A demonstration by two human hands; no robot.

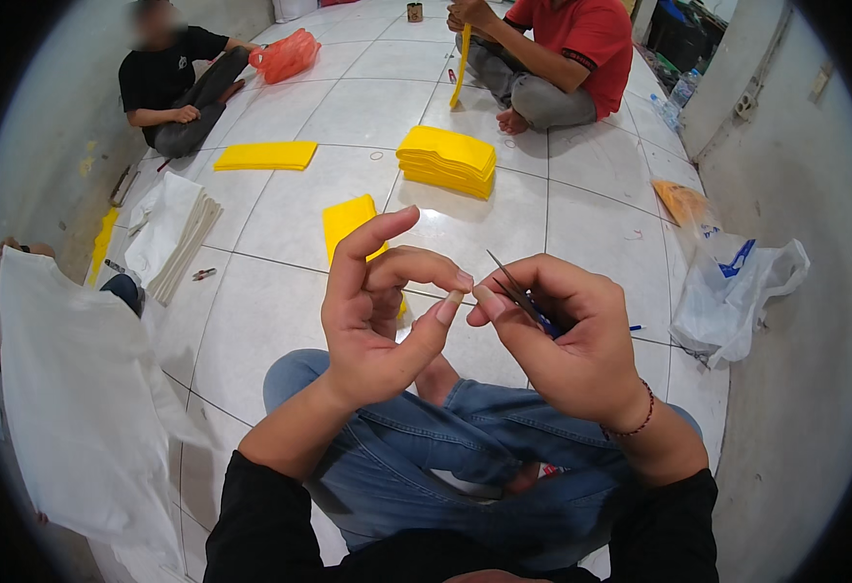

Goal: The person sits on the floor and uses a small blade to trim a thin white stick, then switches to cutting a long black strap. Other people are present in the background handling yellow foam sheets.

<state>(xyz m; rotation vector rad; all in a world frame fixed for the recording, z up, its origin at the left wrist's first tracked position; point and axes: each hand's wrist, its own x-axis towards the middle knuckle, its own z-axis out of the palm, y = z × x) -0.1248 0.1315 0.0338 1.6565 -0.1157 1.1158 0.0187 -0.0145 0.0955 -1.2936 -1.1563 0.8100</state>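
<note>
My right hand (575, 342) grips small scissors (519, 295) with a blue handle. The two pointed blades stand apart and aim up and left. Its thumb and forefinger are pinched together beside the blades. Close by, my left hand (367, 328) has its thumb tip pressed against a fingertip, another finger raised. Whether something thin lies in either pinch is too small to tell. Beyond my left hand lies a folded yellow cloth (347, 218), partly hidden by the fingers. A thick stack of folded yellow cloth (446, 162) sits farther out on the floor.
Another yellow piece (265, 155) lies ahead left, near a white cloth stack (174, 226). At left, a person holds up white cloth (76, 393). Two people sit ahead; one, in a red shirt (601, 44), holds a yellow strip (462, 69). A plastic bag (725, 291) lies right.
</note>
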